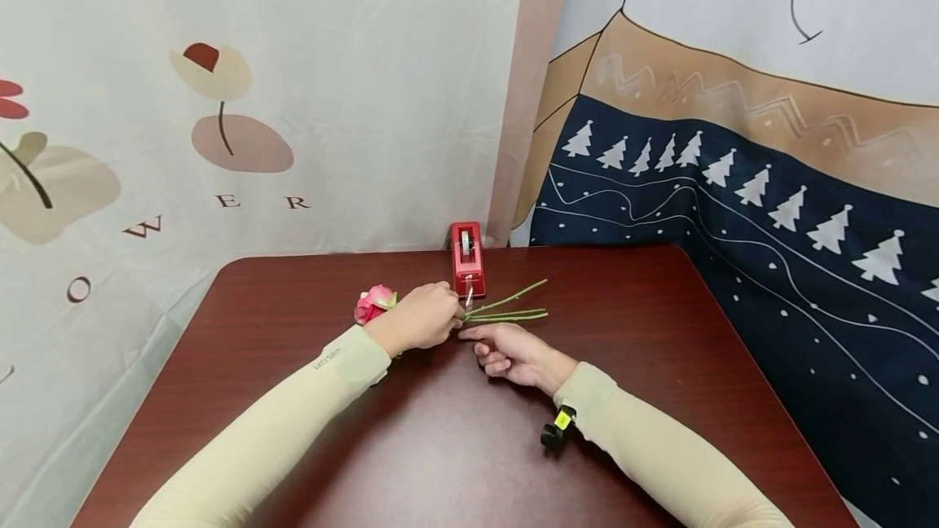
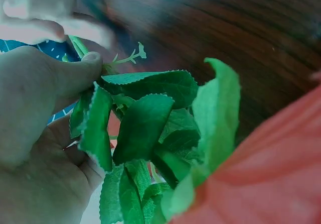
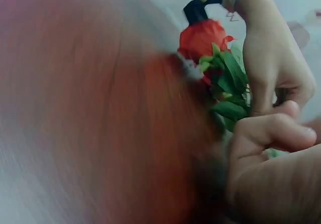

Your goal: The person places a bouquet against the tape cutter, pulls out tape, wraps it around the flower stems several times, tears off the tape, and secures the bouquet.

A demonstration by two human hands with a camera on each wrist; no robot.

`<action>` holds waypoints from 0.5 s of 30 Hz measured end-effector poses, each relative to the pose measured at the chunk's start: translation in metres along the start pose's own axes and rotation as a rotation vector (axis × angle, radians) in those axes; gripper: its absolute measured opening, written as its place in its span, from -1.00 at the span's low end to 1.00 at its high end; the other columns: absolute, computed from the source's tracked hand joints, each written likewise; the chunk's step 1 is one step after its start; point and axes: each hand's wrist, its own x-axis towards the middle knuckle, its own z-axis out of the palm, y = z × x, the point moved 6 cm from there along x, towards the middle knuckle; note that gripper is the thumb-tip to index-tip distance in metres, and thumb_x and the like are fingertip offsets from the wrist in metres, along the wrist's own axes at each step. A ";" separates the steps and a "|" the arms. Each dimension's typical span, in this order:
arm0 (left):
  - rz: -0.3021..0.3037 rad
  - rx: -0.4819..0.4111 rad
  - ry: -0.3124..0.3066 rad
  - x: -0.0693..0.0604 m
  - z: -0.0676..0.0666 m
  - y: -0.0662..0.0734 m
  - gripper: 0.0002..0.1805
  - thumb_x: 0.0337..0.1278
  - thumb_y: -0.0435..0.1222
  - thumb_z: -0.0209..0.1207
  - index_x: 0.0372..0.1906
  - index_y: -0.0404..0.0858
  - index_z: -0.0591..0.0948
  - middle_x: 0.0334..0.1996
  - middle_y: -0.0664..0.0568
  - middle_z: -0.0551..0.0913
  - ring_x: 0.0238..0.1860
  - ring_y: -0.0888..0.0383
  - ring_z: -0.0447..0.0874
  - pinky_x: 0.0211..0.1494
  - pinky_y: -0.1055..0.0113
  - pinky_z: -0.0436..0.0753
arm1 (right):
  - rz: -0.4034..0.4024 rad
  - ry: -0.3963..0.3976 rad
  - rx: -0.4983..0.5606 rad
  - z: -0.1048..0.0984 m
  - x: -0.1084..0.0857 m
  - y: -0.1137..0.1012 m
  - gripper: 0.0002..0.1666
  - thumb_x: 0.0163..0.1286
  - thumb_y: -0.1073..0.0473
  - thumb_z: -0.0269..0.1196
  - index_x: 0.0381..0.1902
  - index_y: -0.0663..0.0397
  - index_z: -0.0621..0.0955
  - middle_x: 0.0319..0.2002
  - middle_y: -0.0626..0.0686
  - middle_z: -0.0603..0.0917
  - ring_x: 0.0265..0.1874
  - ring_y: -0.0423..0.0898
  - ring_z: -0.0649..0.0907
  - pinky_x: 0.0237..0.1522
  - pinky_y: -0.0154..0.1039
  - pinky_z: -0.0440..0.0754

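Observation:
My left hand (image 1: 424, 318) pinches a small bunch of artificial roses by the green stems (image 1: 506, 316), as the left wrist view shows with the thumb on the stems just below the leaves (image 2: 145, 126). A pink-red bloom (image 1: 375, 302) pokes out left of that hand. The bare stem ends point right. A short strip of clear tape (image 1: 469, 297) runs from the red tape dispenser (image 1: 468, 259) down to the stems. My right hand (image 1: 517, 354) is beside the left fingertips, index finger stretched towards the stems and other fingers bent. Whether it touches the tape is hidden.
The dark red-brown table (image 1: 469, 455) has rounded far corners. Behind it hangs a pale curtain (image 1: 381, 104) with printed flowers, and a navy cloth (image 1: 734, 210) with white trees is at the right. A black wrist camera (image 1: 557, 430) sticks out from the right sleeve.

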 end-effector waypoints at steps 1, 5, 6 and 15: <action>0.009 0.013 0.006 0.000 0.000 0.000 -0.84 0.46 -0.23 0.41 -0.32 -0.12 0.85 -0.38 0.02 0.78 -0.19 -0.02 0.68 0.00 0.02 0.72 | -0.016 0.013 -0.101 -0.001 -0.002 -0.004 -0.59 0.72 0.22 0.07 0.35 0.33 0.57 -0.57 -0.18 0.39 -0.71 -0.38 0.23 -0.67 -0.53 0.12; 0.050 0.081 0.052 0.001 -0.001 0.000 -0.83 0.41 -0.23 0.43 -0.37 -0.13 0.83 -0.35 0.01 0.81 -0.22 -0.02 0.66 -0.02 0.05 0.70 | -0.217 0.130 -0.523 -0.004 -0.012 -0.042 -0.64 0.67 0.19 0.17 0.18 0.29 0.76 -0.57 -0.07 0.54 -0.68 -0.29 0.35 -0.62 -0.40 0.26; 0.059 0.100 0.062 0.001 -0.001 0.000 -0.83 0.41 -0.23 0.43 -0.37 -0.13 0.82 -0.34 0.01 0.82 -0.23 -0.02 0.66 -0.04 0.06 0.69 | -0.290 0.175 -0.647 -0.004 -0.014 -0.057 -0.67 0.66 0.18 0.19 0.12 0.24 0.79 -0.53 -0.04 0.60 -0.65 -0.26 0.42 -0.58 -0.36 0.34; 0.076 0.146 0.096 -0.001 -0.002 0.003 -0.83 0.41 -0.24 0.44 -0.36 -0.16 0.81 -0.31 0.00 0.83 -0.24 0.00 0.64 -0.08 0.11 0.67 | -0.356 0.228 -1.356 -0.013 -0.004 -0.121 -0.67 0.64 0.05 0.26 0.07 0.04 0.87 -0.17 -0.02 0.85 -0.14 -0.07 0.68 -0.01 -0.15 0.69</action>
